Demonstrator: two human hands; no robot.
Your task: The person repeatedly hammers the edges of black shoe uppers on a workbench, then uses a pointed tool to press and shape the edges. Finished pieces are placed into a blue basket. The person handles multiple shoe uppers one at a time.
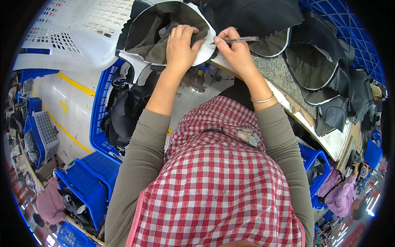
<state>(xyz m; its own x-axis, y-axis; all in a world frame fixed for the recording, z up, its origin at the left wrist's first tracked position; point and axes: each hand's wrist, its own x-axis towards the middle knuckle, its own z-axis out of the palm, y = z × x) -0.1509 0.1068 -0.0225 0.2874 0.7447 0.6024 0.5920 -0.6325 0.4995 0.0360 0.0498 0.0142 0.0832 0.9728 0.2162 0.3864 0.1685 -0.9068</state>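
Observation:
A cut piece with a dark olive fabric lining (145, 36) and a white border (207, 48) lies at the table's near edge. My left hand (181, 46) rests on that lining, fingers stretched out and thumb apart. Just right of it, my right hand (236, 51) is closed round a slim grey pen-like tool (245, 39). Its pointed end reaches toward the white border; whether it touches cannot be made out. Similar black pieces with olive lining (309, 66) lie overlapped on the worktable (273, 74) to the right.
A white perforated basket (78, 35) stands at the far left. Below it, a blue crate (97, 119) holds black pieces. Blue mesh (362, 35) edges the far right. More blue crates (84, 191) stand at lower left. A person in a pink checked top (341, 197) is at lower right.

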